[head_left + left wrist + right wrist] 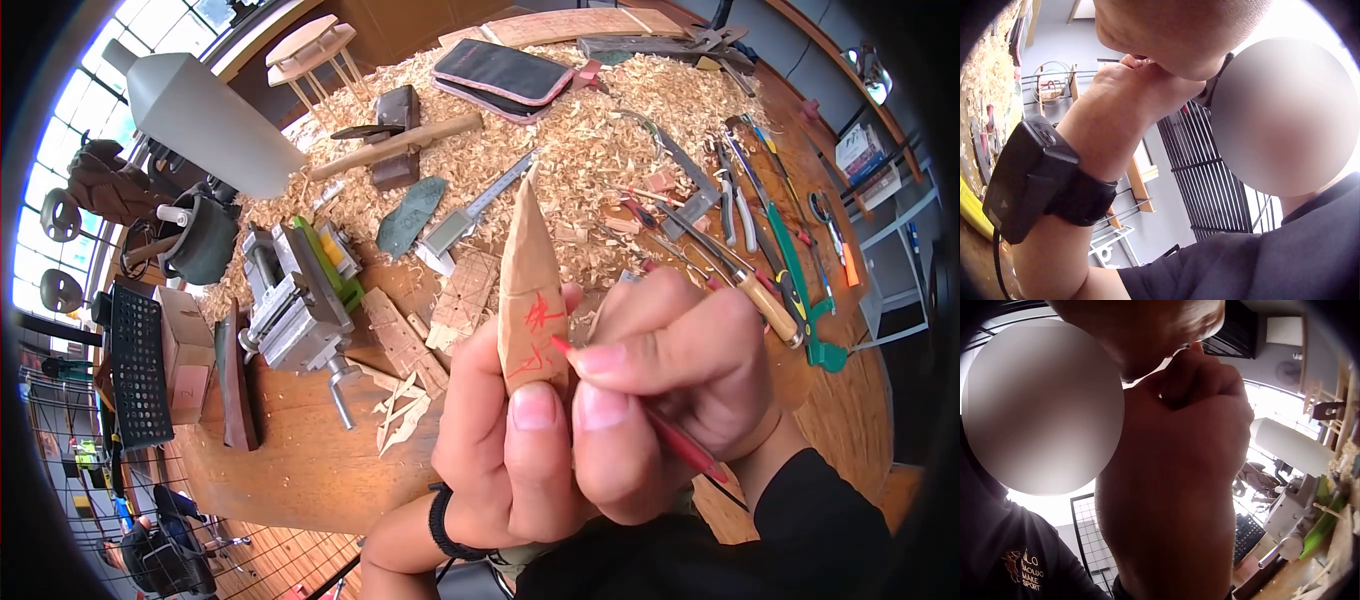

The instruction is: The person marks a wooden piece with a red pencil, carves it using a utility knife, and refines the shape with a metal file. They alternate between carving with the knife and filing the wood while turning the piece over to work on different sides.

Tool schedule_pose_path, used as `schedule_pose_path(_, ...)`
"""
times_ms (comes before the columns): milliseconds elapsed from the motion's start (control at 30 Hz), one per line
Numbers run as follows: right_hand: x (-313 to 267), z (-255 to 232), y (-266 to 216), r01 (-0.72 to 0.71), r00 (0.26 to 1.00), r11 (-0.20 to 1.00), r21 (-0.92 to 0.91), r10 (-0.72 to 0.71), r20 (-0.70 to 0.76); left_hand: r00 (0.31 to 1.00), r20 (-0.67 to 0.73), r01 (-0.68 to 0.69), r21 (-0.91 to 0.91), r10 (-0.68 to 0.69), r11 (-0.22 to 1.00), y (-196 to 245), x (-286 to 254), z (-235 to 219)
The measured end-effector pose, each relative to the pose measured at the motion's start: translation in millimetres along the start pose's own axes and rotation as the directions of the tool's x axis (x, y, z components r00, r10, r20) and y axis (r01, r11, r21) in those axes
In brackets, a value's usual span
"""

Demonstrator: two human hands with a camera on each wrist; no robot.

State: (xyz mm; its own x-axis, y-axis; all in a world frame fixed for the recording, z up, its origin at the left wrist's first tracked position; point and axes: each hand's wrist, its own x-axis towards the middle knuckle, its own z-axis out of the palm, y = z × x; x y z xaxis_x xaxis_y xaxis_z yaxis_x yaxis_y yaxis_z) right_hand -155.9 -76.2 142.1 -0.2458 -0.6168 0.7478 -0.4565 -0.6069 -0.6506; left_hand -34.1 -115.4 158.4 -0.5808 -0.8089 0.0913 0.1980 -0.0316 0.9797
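In the head view my left hand (500,440) grips a pointed piece of pale wood (530,290) by its lower end, thumb in front, with the tip upward. Red handwritten characters mark the facing side, below a line across the wood. My right hand (690,370) pinches a slim red pencil (688,445) between thumb and fingers. Its red point is right at the wood's right edge, beside the writing. Both hands are close together, raised over the front of the workbench (300,470). In both wrist views the wood and pencil are hidden behind the hands.
Wood shavings (620,120) cover the bench's back. A metal vise (295,300) and a white bottle (205,120) stand left; a caliper (470,215) lies in the middle. Pliers (740,200), a wooden-handled tool (770,308) and a green-handled saw (790,260) lie right.
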Motion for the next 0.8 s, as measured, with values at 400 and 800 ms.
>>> schedule_pose_path(400, -7.3, 2.9, 9.5, -0.049, 0.999, 0.998, 0.025, 0.049, 0.020, 0.967, -0.030, -0.249, 0.091, 0.253, 0.964, -31.1, 3.3, -2.7)
schedule_pose_path(800, -3.5, -8.1, 16.8, -0.010, 0.995, 1.000, -0.005, 0.010, 0.103, 0.884, 0.101, -0.459, 0.380, 0.457, 0.803, -51.9, 5.9, -8.2)
